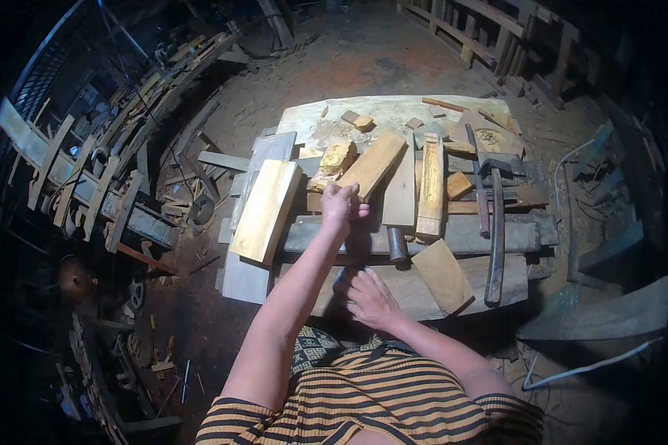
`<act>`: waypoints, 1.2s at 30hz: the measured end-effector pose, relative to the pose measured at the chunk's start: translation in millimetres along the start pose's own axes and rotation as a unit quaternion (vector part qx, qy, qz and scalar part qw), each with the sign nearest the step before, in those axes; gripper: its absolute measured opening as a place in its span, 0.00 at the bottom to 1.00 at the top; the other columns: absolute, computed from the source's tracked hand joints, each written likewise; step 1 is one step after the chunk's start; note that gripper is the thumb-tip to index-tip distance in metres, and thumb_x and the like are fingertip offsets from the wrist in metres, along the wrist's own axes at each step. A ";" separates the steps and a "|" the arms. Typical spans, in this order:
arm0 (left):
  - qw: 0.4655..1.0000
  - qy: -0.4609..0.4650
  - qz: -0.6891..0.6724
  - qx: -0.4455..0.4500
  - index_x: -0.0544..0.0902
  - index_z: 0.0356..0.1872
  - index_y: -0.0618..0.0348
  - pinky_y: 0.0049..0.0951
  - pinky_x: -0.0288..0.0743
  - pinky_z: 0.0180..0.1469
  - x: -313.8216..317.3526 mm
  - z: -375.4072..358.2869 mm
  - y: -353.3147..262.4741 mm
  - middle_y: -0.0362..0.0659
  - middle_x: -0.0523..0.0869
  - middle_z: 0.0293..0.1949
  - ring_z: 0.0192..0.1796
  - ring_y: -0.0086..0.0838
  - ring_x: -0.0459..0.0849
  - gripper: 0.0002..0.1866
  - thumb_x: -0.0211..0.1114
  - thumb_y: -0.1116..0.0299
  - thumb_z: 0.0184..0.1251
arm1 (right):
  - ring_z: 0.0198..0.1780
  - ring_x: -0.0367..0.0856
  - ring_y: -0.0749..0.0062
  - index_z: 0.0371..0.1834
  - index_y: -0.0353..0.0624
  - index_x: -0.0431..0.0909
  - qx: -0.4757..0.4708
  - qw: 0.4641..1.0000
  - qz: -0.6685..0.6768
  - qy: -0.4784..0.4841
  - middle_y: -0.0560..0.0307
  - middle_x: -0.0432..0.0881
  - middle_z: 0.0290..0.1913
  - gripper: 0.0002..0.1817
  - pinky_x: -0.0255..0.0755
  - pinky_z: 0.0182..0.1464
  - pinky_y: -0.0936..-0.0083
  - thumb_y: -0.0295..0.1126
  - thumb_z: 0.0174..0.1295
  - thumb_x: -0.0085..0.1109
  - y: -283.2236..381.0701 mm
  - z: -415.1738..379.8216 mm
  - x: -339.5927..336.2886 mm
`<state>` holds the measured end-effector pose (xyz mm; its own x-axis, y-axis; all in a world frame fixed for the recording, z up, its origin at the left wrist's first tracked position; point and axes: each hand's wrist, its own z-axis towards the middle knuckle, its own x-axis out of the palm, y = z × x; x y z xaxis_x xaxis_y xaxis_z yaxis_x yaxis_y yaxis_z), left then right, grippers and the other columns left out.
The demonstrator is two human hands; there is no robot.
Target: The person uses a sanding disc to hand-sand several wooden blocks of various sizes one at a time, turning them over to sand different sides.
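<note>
My left hand reaches across the bench with its fingers curled at the near end of a tan wooden block, closed on it. Nearer my body, my right hand lies with fingers stretched out over the front plank; dark shadow surrounds the fingertips. A rough yellow carved piece of wood sits just beyond my left hand. Left of it lies a long pale wooden block. To the right are a flat board, a hollowed block and a short dark cylinder.
A hammer and a dark long-handled tool lie at the bench's right side. Near the front edge rests a small board. Wood offcuts are scattered at the back. A cluttered rack of timber stands left.
</note>
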<state>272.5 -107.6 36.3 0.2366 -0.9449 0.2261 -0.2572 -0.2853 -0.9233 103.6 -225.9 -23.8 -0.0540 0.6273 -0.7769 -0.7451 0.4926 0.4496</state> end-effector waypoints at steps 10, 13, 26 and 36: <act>0.984 0.013 -0.065 0.166 0.68 0.52 0.61 0.26 0.78 0.21 -125.8 -145.7 -38.7 0.44 0.80 0.35 0.25 0.28 0.82 0.18 0.58 0.69 0.63 | 0.62 0.67 0.54 0.56 0.45 0.75 0.043 0.997 0.067 0.001 0.49 0.74 0.54 0.19 0.53 0.69 0.55 0.38 0.62 0.53 -3.0 -4.7 8.6; 0.988 -0.056 -0.049 0.139 0.70 0.48 0.60 0.22 0.76 0.17 -157.1 -186.9 -20.0 0.41 0.80 0.30 0.19 0.23 0.80 0.16 0.62 0.71 0.60 | 0.64 0.69 0.53 0.57 0.42 0.75 0.024 0.986 0.160 -0.042 0.46 0.75 0.58 0.19 0.57 0.68 0.58 0.34 0.63 0.52 -0.8 5.6 2.5; 0.894 -0.044 -0.445 -0.012 0.75 0.46 0.56 0.38 0.80 0.49 -172.4 -175.7 90.8 0.46 0.82 0.43 0.45 0.34 0.83 0.28 0.46 0.39 0.69 | 0.65 0.67 0.54 0.56 0.44 0.75 -0.154 0.978 0.129 0.047 0.48 0.73 0.61 0.21 0.56 0.66 0.52 0.33 0.59 0.60 96.1 63.2 12.8; 0.836 0.051 -0.546 -0.013 0.73 0.60 0.48 0.51 0.70 0.61 -150.6 -176.1 74.9 0.48 0.77 0.58 0.59 0.40 0.76 0.26 0.44 0.46 0.69 | 0.65 0.68 0.51 0.53 0.40 0.77 -0.158 0.961 0.215 0.076 0.44 0.73 0.61 0.17 0.55 0.68 0.55 0.32 0.60 0.55 50.1 72.1 25.1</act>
<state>52.6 -14.9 -12.2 0.2633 -0.1280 0.9562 0.0384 -0.9890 -0.1429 112.9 -141.9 10.9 -0.4805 0.6253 -0.6149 -0.7955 -0.0156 0.6058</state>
